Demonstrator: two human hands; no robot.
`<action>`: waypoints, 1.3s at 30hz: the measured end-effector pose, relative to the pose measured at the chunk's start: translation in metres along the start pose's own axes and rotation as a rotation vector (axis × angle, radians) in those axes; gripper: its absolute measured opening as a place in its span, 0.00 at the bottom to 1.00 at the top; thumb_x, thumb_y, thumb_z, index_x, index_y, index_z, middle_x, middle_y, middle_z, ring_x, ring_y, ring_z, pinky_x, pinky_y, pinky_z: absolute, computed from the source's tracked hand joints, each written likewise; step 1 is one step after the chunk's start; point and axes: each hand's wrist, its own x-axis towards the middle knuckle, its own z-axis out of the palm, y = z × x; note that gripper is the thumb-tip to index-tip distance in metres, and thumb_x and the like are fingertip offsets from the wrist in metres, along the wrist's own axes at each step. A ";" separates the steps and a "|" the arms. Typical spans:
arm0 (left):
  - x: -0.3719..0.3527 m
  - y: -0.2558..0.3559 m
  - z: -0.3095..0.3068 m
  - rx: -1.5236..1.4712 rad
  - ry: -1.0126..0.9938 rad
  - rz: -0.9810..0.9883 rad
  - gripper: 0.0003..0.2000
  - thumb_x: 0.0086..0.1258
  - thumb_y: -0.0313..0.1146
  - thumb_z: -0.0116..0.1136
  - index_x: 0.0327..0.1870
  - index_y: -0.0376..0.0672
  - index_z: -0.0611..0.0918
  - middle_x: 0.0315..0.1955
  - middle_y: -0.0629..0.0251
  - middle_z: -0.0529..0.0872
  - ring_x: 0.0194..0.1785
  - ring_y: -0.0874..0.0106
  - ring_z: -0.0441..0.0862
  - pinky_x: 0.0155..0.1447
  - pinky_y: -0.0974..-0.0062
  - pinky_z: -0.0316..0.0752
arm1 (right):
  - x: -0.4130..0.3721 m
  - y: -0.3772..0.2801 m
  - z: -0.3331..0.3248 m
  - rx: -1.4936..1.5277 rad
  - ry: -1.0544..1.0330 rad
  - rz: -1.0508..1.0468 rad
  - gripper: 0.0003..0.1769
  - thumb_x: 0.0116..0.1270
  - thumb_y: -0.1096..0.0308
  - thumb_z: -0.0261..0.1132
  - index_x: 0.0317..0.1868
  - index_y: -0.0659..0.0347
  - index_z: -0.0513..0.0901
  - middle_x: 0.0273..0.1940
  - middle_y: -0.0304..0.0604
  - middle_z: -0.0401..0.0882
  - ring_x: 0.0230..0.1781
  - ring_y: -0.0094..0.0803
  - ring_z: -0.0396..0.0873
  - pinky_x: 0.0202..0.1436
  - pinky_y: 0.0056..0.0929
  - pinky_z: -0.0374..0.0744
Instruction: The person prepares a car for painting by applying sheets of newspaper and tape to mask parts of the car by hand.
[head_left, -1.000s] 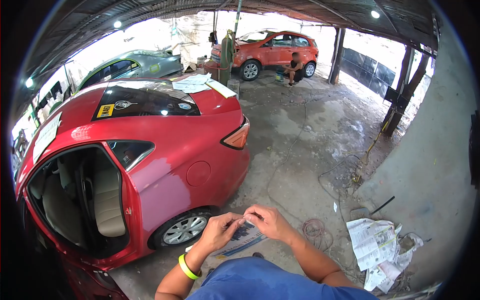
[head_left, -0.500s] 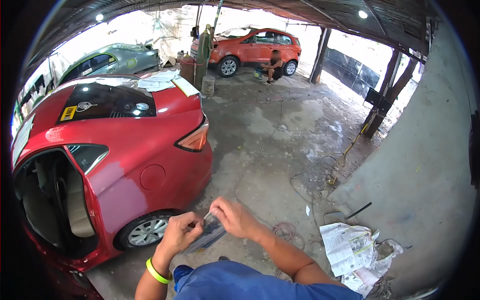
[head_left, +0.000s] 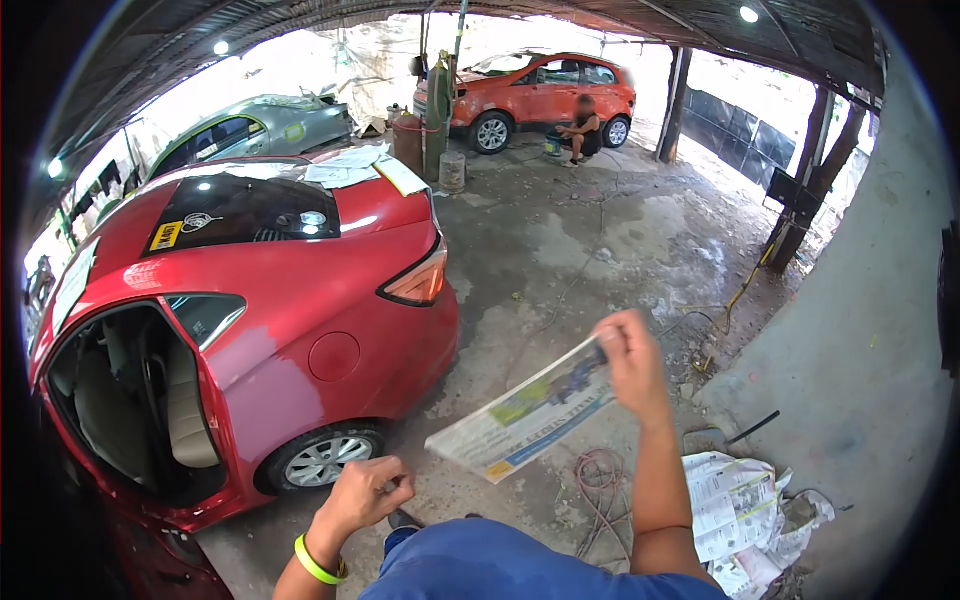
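My right hand (head_left: 632,365) is raised and pinches the upper corner of a folded sheet of newspaper (head_left: 530,410). The sheet hangs slanting down to the left, its printed side with a colour picture and a blue band facing me. My left hand (head_left: 370,495), with a yellow-green wristband (head_left: 318,562), is curled closed below and left of the sheet, apart from it. Whether anything is inside those fingers is hidden. Left of my hands stands a red car (head_left: 300,270) with a dull pinkish patch (head_left: 270,395) above its rear wheel (head_left: 325,460).
Newspaper sheets (head_left: 735,510) and a dustpan-like tool (head_left: 708,440) lie by the wall (head_left: 860,330) at right. A coiled hose (head_left: 600,480) is on the floor. Gas cylinders (head_left: 437,120), an orange car (head_left: 545,90) and a crouching person (head_left: 583,135) are farther back.
My hands have moved apart. My right hand has swung up and right with the newspaper, which now shows broadside. My left hand stays low near the wheel. The view has shifted slightly left.
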 end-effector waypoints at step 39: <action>0.050 -0.035 0.012 -0.199 -0.050 -0.169 0.11 0.80 0.38 0.72 0.47 0.37 0.92 0.28 0.62 0.90 0.32 0.81 0.80 0.38 0.72 0.78 | -0.072 -0.006 0.150 0.408 -0.443 0.042 0.17 0.79 0.65 0.72 0.62 0.65 0.85 0.49 0.45 0.92 0.46 0.33 0.90 0.52 0.34 0.87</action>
